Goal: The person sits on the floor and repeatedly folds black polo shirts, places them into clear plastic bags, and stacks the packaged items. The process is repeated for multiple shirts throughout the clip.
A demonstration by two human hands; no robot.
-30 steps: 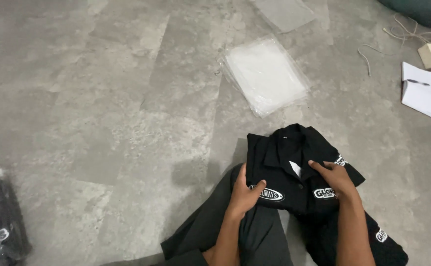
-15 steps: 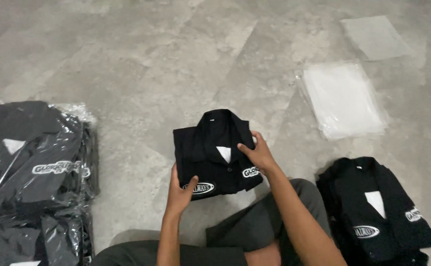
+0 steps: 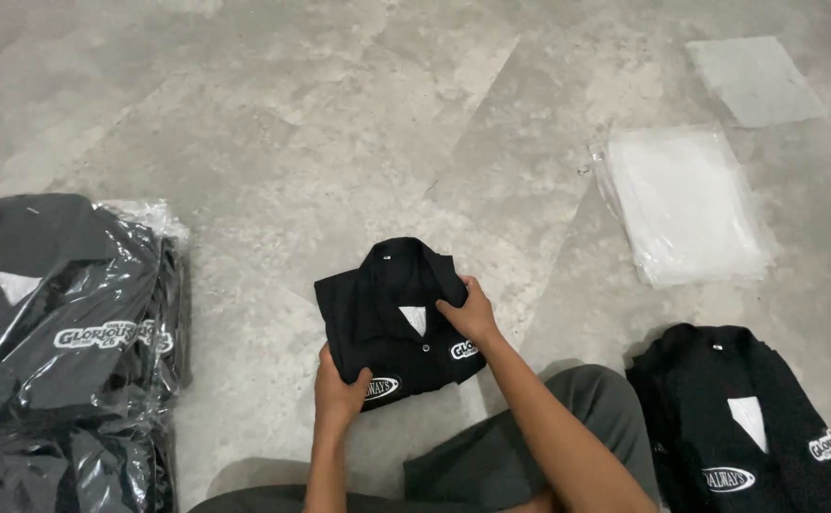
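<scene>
- The bagged black shirts [image 3: 59, 313] at the left run off the frame's left edge; the lower bagged bundle [image 3: 64, 475] is cut by the bottom edge too.
- The unbagged black shirt [image 3: 748, 427] at the right loses its lower corner to the frame edge.
- The left hand [image 3: 339, 389] covers the near edge of the folded black shirt [image 3: 396, 318]; its fingertips are hidden underneath.
- Both forearms leave the bottom edge.

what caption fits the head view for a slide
Both hands, left hand and right hand, grip a folded black shirt on the grey floor.
</scene>
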